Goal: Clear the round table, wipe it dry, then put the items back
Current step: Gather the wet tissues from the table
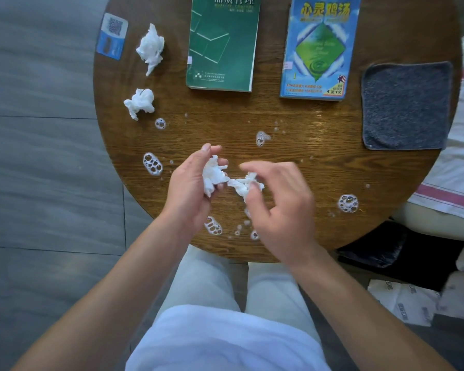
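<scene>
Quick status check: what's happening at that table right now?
Left hand and right hand each gripping crumpled tissue. Round table uncleared, foam patches unwiped. Books, cloth in the way.

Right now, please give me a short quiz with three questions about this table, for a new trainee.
1. True or false: the green book lies on the grey cloth.
2. How many crumpled tissues lie loose at the table's left side?
3. What do both hands (left, right) hold? A) white tissue B) the blue book C) the card

Key: 1 false; 2 two; 3 A.
</scene>
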Demonstrator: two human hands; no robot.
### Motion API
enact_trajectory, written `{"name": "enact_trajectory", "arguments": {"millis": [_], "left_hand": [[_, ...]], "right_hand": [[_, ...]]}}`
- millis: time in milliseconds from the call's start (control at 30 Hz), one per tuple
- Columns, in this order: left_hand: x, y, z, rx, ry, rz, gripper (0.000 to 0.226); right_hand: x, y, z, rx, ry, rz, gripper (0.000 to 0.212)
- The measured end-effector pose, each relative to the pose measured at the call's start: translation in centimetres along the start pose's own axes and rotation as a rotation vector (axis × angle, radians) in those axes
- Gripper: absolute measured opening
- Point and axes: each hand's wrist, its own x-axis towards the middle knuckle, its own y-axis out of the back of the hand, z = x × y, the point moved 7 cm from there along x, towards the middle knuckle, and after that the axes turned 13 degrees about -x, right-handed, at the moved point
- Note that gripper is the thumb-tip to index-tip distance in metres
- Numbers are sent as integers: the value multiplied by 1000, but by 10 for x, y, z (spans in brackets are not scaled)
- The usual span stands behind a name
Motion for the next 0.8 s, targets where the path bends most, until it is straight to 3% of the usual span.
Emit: {"name": "enact_trajectory", "arguments": {"millis": [133,333,567,800], "left_hand": [[4,14,6,12,1,39,22],[7,30,5,15,33,57,25],[9,39,-3,44,72,36,33],[8,45,-3,51,89,43,27]], "right_hand": [[2,-11,40,-263,-43,-9,26],[-20,-81,89,-622,-38,-402,46],[-27,-126,94,-683,-39,-529,41],[-19,-126,100,-643,-66,-502,14]]}}
